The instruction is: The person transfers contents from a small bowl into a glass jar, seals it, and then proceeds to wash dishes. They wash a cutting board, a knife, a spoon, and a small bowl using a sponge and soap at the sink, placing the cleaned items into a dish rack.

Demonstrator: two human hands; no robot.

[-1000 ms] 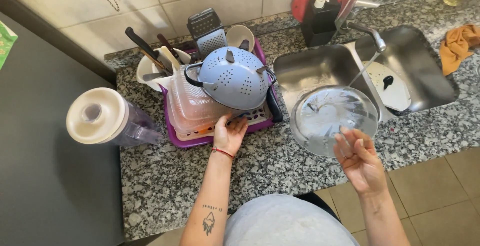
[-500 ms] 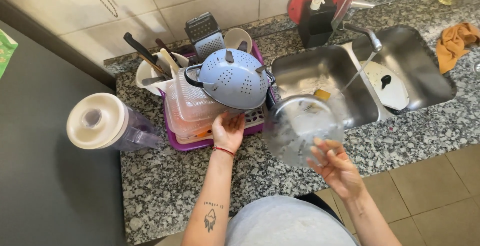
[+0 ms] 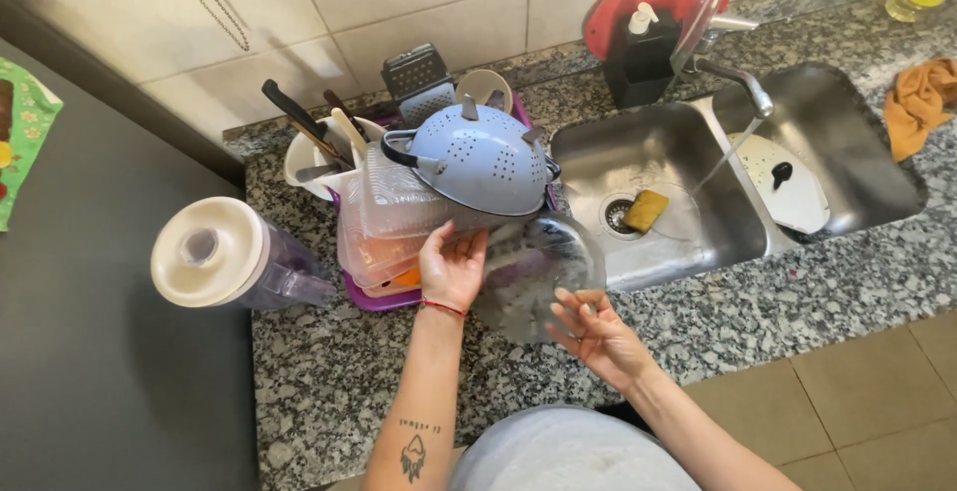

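Observation:
My right hand [image 3: 594, 330] holds a clear glass plate [image 3: 538, 272] by its lower edge, tilted, right beside the purple dish rack [image 3: 371, 299]. My left hand [image 3: 452, 265] rests on the clear plastic containers [image 3: 384, 212] stacked in the rack, fingers spread against them. An upturned pale blue colander [image 3: 481, 160] sits on top of the stack, just above the plate.
A steel double sink [image 3: 698, 222] lies to the right with a yellow sponge [image 3: 646, 210], a white lid [image 3: 788, 182] and water running from the tap [image 3: 736, 77]. A lidded jug [image 3: 224, 255] stands left of the rack. Utensils [image 3: 309, 132], a grater [image 3: 419, 77], a soap dispenser [image 3: 643, 52], an orange cloth [image 3: 919, 102].
My right hand has carried the glass plate leftward from over the sink to the dish rack. My left hand stays on the plastic containers.

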